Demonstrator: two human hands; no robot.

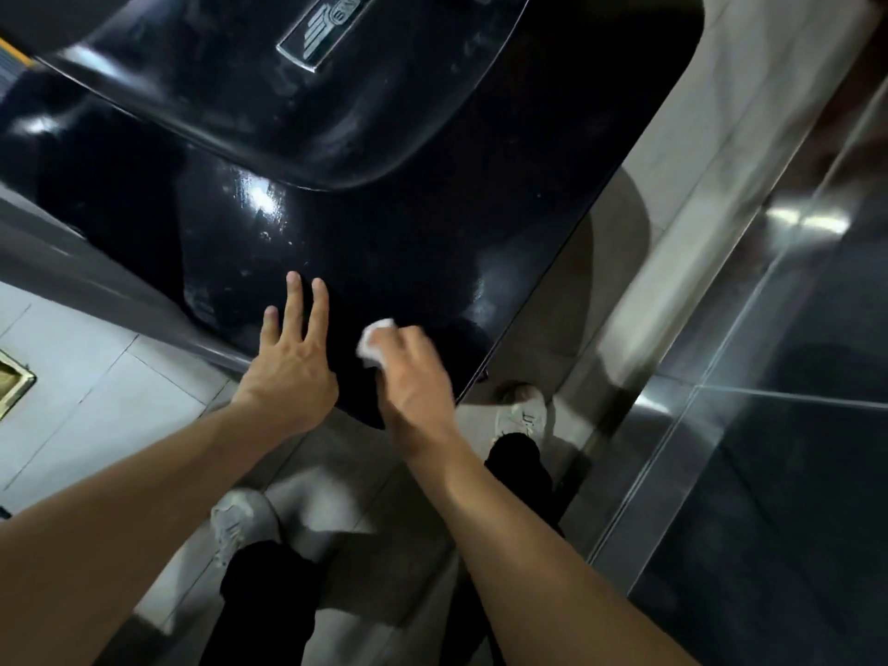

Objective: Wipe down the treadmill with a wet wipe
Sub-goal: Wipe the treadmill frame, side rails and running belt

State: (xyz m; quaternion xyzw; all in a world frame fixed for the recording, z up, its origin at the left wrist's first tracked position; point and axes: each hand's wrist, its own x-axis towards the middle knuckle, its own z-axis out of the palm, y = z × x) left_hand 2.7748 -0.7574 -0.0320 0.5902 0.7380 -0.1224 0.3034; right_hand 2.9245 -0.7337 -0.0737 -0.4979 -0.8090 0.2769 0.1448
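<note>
Treadmill: glossy black hood, seen from above; fills the upper and middle view; light glints on its surface; smudges and specks visible near the centre.

Badge: silver, rectangular, set in the raised upper section of the hood, near the top edge of the view; lettering too blurred to read.

Left hand: flat on the hood at its near edge; fingers open and spread, 3 fingertips clearly visible, pointing away from the person; holds nothing.

Right hand: just beside the left hand, on the same near edge, close to the hood's near right corner; fingers curled closed around the wipe.

Wipe: white, crumpled, protruding from the right hand on its left side; pressed against the black surface; lies between the 2 hands.

Forearms: 2, bare, reaching up from the bottom of the view.

Shoes: 2, pale, with dark trousers above them; standing on the floor below the hood's near edge.

Floor: light tiles at left; a darker reflective panel at right; a brass-coloured plate set in the tiles at the far left edge.
</note>
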